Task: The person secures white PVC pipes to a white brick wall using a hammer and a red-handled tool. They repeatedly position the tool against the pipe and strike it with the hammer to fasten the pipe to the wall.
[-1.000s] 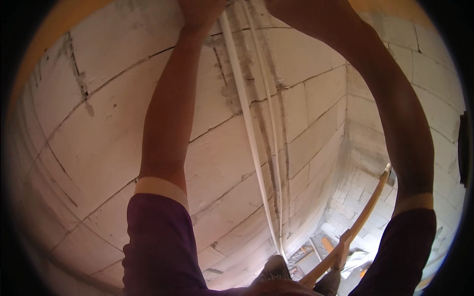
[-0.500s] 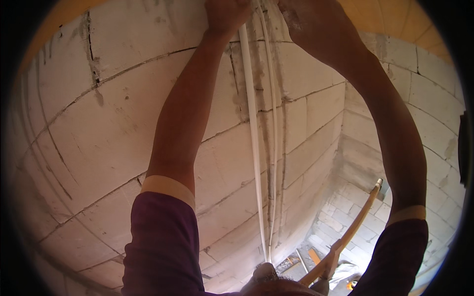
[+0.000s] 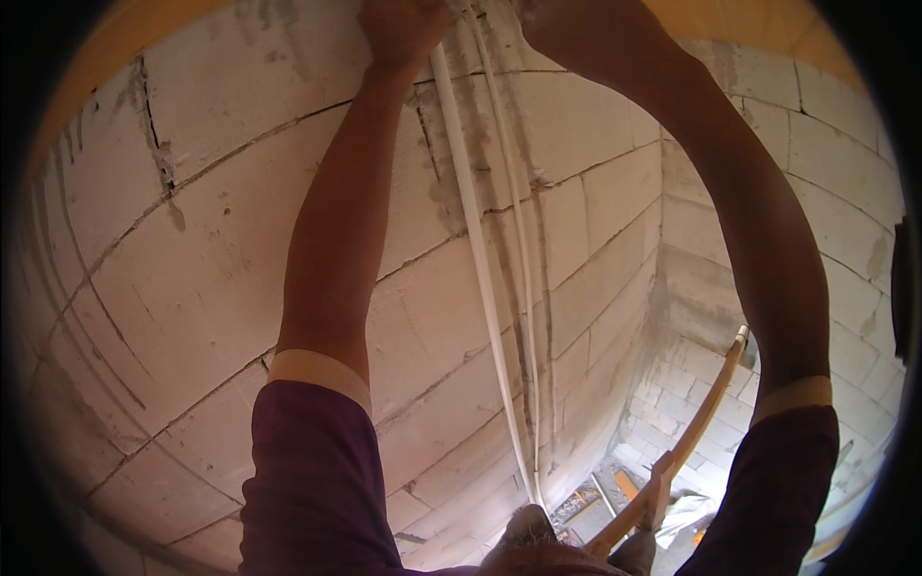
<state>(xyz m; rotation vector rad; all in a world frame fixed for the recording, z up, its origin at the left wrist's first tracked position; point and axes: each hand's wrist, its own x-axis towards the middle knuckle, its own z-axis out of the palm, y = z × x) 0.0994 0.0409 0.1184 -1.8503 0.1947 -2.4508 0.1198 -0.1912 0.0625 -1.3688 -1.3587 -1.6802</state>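
Observation:
Both my arms reach up along a wall of pale blocks [image 3: 240, 221]. At the top edge, my left hand [image 3: 405, 31] is closed around the upper visible part of a thick white pipe [image 3: 471, 206], which runs down the wall. To its right, my right hand [image 3: 567, 27] is bent inward with its fingers curled near the top of a thinner white pipe [image 3: 515, 197]. The picture's edge cuts off its fingertips, so what they hold is hidden. The thinner pipe lies beside a dark groove [image 3: 544, 288] in the wall.
An orange-brown ceiling [image 3: 759, 24] borders the top. A second block wall [image 3: 845, 221] meets the first at a corner on the right. Below, a wooden bar [image 3: 706, 418] slants upward, with planks [image 3: 626, 483] and a whitish sheet [image 3: 687, 514] on the floor far beneath.
The view has shifted slightly, so both hands and the tops of the pipes appear a little farther left and higher. My hands keep nearly the same pose at the pipes.

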